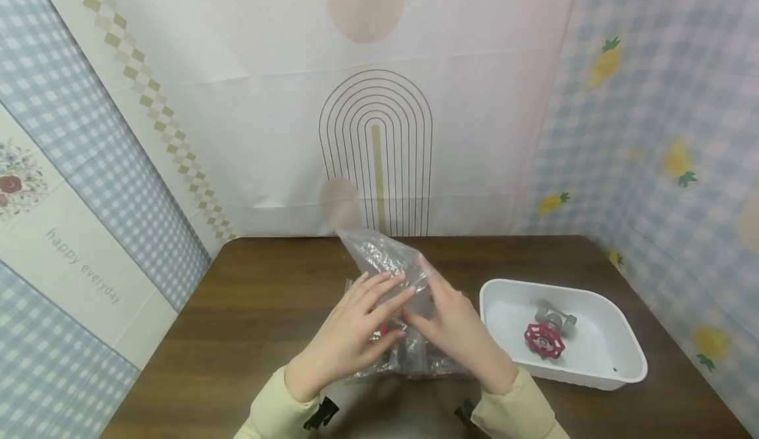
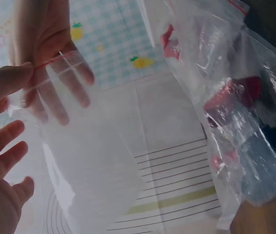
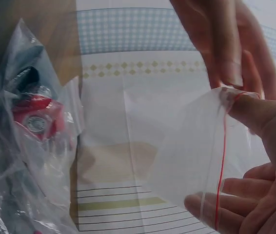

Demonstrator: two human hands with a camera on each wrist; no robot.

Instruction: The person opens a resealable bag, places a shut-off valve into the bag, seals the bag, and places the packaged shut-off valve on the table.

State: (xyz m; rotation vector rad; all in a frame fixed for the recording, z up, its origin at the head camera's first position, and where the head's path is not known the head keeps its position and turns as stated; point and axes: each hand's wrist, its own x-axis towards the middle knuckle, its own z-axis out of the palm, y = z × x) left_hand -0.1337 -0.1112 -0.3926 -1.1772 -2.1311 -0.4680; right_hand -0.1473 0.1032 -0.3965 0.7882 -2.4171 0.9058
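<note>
A clear zip bag with a red line along its mouth is held up between both hands over the table. My left hand pinches the bag's mouth at one corner, its other fingers spread. My right hand grips the same mouth with the thumb at its edge; some of its fingers show through the film in the left wrist view. The bag looks flat, with nothing visible inside. Below the hands lie other clear bags holding red and dark parts, one a red wheel-like piece; their exact kind is blurred.
On the right of the brown table stands a white tray. Inside it lies a grey metal valve with a red handwheel. Printed cloths hang behind and at both sides of the table.
</note>
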